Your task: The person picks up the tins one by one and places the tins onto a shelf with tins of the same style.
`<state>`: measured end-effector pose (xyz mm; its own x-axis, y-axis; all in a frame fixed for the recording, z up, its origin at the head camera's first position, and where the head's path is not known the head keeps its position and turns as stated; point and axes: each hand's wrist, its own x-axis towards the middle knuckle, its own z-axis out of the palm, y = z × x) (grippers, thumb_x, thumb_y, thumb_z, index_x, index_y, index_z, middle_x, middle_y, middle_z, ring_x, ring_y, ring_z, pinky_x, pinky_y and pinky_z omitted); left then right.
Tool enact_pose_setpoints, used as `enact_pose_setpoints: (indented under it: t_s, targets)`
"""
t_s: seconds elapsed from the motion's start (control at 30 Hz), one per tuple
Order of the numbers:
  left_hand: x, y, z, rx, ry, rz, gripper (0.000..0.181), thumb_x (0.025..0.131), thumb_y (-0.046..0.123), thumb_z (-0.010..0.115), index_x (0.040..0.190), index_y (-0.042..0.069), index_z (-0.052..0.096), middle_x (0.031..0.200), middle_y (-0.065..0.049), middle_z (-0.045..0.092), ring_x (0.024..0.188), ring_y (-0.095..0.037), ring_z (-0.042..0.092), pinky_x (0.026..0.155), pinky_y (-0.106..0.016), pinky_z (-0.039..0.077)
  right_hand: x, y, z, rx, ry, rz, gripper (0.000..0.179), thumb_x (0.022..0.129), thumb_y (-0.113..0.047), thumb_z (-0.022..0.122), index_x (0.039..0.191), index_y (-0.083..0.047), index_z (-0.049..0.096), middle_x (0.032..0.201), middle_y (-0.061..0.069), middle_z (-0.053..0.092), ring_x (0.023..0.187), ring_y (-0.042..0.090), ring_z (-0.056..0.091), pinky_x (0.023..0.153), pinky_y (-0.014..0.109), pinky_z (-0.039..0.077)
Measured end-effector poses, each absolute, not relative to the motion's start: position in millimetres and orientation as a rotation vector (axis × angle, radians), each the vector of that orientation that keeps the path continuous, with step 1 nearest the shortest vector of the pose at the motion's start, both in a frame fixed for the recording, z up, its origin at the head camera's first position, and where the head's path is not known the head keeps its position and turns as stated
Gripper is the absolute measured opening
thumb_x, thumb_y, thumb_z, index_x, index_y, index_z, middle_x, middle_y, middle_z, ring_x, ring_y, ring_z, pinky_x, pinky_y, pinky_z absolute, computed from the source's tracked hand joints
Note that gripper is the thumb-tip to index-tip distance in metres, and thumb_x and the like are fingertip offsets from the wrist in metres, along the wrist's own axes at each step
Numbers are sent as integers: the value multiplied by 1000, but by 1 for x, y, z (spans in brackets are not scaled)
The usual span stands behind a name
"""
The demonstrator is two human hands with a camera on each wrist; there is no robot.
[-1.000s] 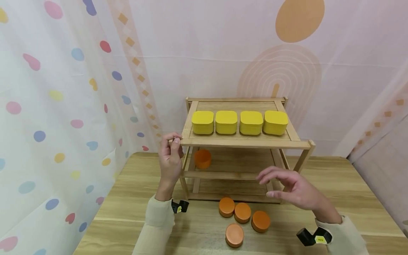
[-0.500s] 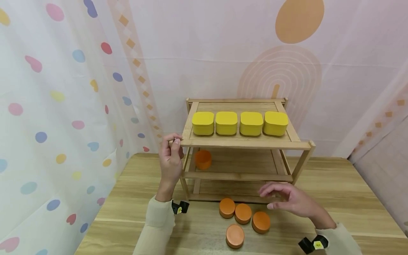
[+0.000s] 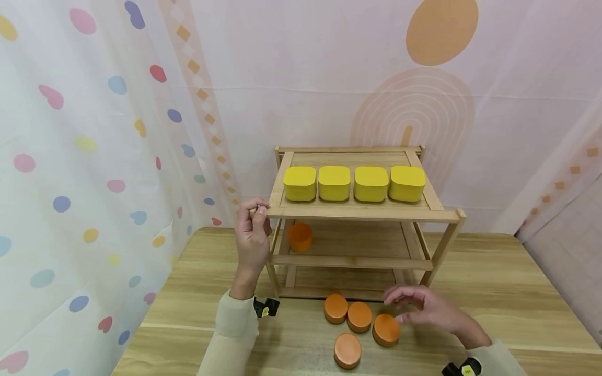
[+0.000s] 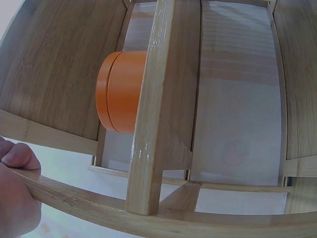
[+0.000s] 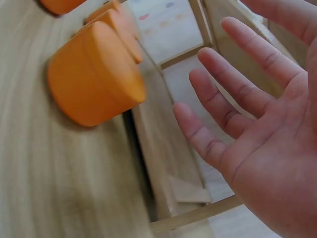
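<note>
A three-tier wooden shelf rack (image 3: 362, 214) stands on the table. At its upper left front corner my left hand (image 3: 251, 237) grips the frame; the left wrist view has the thumb and a finger (image 4: 21, 156) about the wooden rail. Outstretched fingers show on my right hand (image 5: 267, 124), which holds nothing. In the head view it hovers beside the rightmost orange round box (image 3: 386, 330), thumb tip right at its edge. Left of that box are two more orange boxes (image 3: 336, 308), and a paler-topped one (image 3: 347, 351) sits nearer. Another orange round box (image 4: 126, 91) stands on the middle tier's left end.
Several yellow rounded-square boxes (image 3: 334, 184) line the top tier in a row. The front rail (image 3: 352, 262) of the middle tier and the right front leg (image 3: 446, 248) rise close to the right hand. A patterned curtain (image 3: 301, 94) hangs behind the wooden table (image 3: 188, 313).
My right hand has come down from in front of the middle tier to beside the rightmost orange box on the table. The left hand keeps its grip on the rack.
</note>
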<state>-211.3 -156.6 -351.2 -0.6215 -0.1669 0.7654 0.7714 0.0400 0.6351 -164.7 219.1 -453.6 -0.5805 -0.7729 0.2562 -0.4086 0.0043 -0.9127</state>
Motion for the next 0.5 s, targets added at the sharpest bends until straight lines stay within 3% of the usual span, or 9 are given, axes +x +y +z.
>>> enact_pose_setpoints:
  t_s: [0.17,0.5]
  targets:
    - [-210,-156,-351,-609,-1609,-1672,17,103,6,41,105,-8,50,56,1,33,47,-11,30,45,-24,27,-166,221,-462,-1177,1884,-1594,29,94,7,57,122,10,56,132,11,57,120,24,58,101,28,47]
    - [-211,-156,-352,-616,-1604,-1676,17,103,6,41,105,-8,50,57,1,34,47,-11,30,45,-24,27,-167,218,-479,-1139,1778,-1632,30,94,8,57,124,7,57,132,19,54,123,9,54,99,28,48]
